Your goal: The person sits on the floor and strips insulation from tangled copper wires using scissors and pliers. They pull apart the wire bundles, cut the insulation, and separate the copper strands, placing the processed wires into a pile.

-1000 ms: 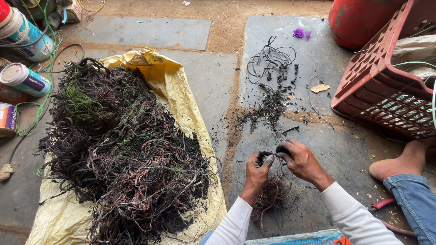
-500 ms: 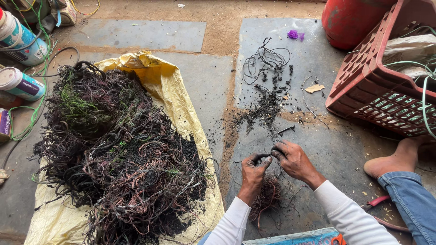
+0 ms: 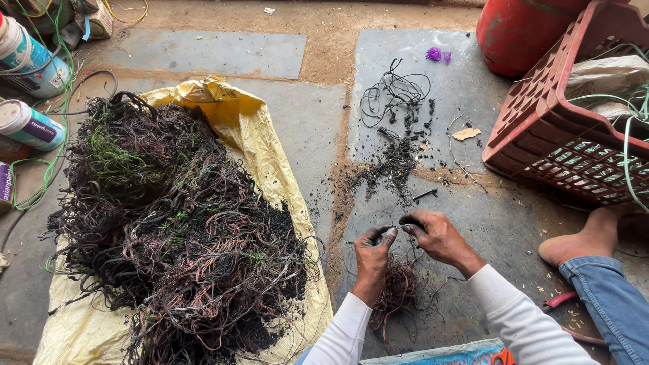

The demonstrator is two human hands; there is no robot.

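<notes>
Both hands have been drifting slightly left since earlier, left hand (image 3: 372, 255) and right hand (image 3: 433, 234) pinching a burnt wire (image 3: 394, 222) taut between them, above the loose wire bundle (image 3: 395, 290) at lower centre.

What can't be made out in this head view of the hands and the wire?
- What the left hand and right hand pinch: small, dark, covered by fingertips.
- Bundle of thin wire under the left wrist: partly hidden by the sleeve.
- Red crate: cut off by the right edge, contents only partly seen.
- Red-handled tool: mostly hidden behind the jeans leg.
- Cans: cut off at the left edge.
</notes>
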